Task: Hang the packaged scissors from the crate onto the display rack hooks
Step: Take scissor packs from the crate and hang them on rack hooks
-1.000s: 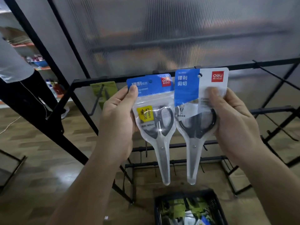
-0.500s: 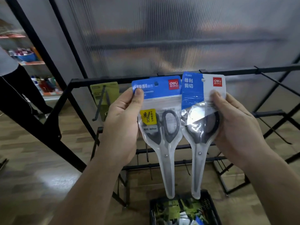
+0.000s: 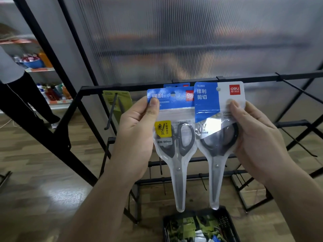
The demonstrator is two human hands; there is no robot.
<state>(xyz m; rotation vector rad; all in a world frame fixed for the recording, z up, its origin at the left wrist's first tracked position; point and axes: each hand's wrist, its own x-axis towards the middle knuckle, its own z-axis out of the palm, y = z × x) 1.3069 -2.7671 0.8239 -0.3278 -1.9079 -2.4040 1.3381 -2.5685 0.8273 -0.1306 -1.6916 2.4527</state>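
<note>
The step in hand is the hanging itself: two packs are up at the rack and neither is on a hook yet. The left hand [image 3: 136, 130] pinches the left pack [image 3: 174, 137] at the edge of its blue header, thumb on the front and fingers behind. The right hand [image 3: 257, 137] pinches the right pack [image 3: 215, 137] at its white header corner, fingers curled round behind the scissor handles. Both packs hang blades down, just below and in front of the top rail [image 3: 262, 78] of the display rack, side by side, the right pack's edge overlapping the left pack's. The crate [image 3: 227, 222] sits on the floor well below the rail, under the blade tips, with more packaged goods inside. Two small black clips on the rail just above the headers look like hook bases, but their prongs are hidden behind the packs. A bare hook [image 3: 297, 88] juts forward from the rail further right, and a green pack [image 3: 122, 102] shows below the rail's left end. The next move probably calls for lining one header hole up with a prong tip and sliding that pack back toward the rail, one pack at a time, since the overlap could snag.
</note>
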